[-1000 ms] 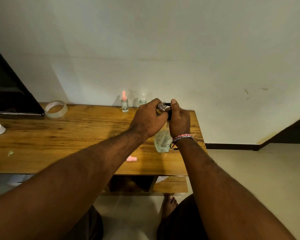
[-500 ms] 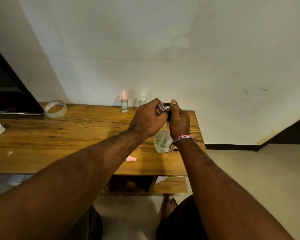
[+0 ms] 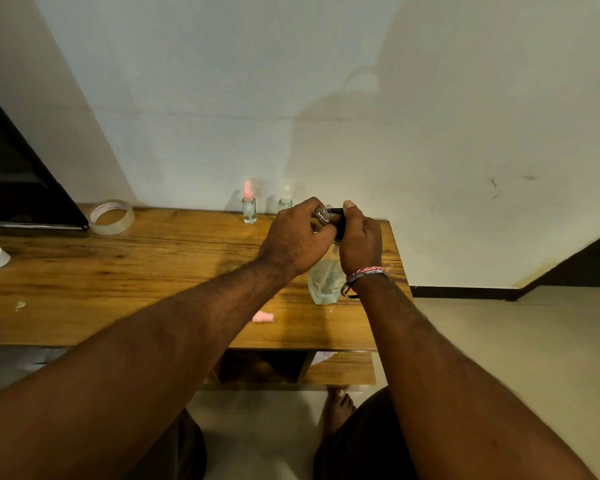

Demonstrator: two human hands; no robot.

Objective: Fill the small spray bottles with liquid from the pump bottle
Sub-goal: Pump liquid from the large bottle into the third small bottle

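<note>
Wooden table [image 3: 84, 271] | clear pump bottle [image 3: 324, 282], black pump | left hand [image 3: 297, 237] grips small open-necked bottle [image 3: 323, 214] | right hand [image 3: 359, 237] grips pump

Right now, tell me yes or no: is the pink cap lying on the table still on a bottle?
No, the pink cap lies loose on the table, apart from any bottle.

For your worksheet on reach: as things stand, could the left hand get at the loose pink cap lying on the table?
Probably not at once. The left hand is gripping a small open bottle at the pump nozzle. The pink cap lies unobstructed near the table's front edge.
</note>
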